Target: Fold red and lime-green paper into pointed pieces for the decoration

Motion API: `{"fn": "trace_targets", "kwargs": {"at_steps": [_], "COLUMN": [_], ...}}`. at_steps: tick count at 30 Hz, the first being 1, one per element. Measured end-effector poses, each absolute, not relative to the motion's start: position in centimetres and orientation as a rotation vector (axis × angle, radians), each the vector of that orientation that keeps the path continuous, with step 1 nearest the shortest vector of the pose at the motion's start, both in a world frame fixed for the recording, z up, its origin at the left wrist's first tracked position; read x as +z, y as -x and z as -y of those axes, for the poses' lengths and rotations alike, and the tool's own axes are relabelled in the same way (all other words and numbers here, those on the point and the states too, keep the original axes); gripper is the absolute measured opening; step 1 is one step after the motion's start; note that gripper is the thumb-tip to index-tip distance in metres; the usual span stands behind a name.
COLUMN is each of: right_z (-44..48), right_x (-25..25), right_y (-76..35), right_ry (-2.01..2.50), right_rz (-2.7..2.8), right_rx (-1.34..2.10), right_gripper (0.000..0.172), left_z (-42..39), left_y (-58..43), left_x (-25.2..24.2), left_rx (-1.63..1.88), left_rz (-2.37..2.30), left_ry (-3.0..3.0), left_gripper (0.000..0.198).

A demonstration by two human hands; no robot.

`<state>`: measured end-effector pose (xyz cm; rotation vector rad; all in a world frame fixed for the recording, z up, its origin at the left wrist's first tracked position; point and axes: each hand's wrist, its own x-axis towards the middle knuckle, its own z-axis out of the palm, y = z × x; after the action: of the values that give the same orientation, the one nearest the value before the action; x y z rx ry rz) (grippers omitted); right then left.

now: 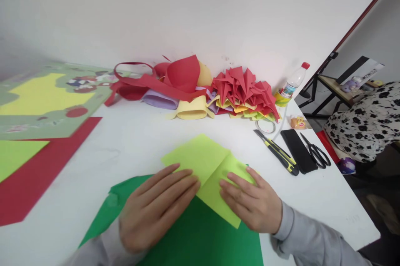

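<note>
A lime-yellow sheet of paper lies turned cornerwise on a dark green sheet, with a crease running down its middle. Flat across the left half of the yellow sheet are the fingers of my left hand, stretched out side by side near the crease. My right hand rests on the other half with its fingers spread. Both hands press on the paper from above; neither is wrapped round anything. The left hand and wrist hide part of the green sheet.
Along the wall stand red paper cutouts and folded red paper spikes. To the right lie a tape roll, a utility knife, a black phone-like object, scissors and a bottle. A decorated board is at left; a person sits beyond the table.
</note>
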<state>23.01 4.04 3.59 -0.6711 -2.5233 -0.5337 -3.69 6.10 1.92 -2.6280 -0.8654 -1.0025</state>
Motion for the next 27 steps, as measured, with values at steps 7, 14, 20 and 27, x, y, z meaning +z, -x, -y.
{"fn": "trace_targets", "kwargs": {"at_steps": [7, 14, 20, 27], "right_z": [-4.4, -4.7, -4.6, -5.3], "right_x": [1.7, 3.5, 3.7, 3.2], "right_y": [-23.9, -24.6, -24.2, -22.9], "right_ry": [0.692, 0.622, 0.742, 1.378], "right_rz": [2.714, 2.684, 2.621, 2.122], "right_rx": [-0.278, -0.069, 0.13, 0.483], "right_gripper": [0.029, 0.031, 0.033, 0.034], "left_z": [-7.9, -6.2, -5.7, -5.9], "left_y": [2.5, 1.2, 0.8, 1.4], "left_x": [-1.3, -1.0, -1.4, -0.9], "left_rx": [-0.679, -0.608, -0.595, -0.739], "left_rz": [0.805, 0.836, 0.893, 0.879], "left_ry": [2.892, 2.906, 2.918, 2.935], "left_gripper": [0.056, 0.047, 0.051, 0.038]}}
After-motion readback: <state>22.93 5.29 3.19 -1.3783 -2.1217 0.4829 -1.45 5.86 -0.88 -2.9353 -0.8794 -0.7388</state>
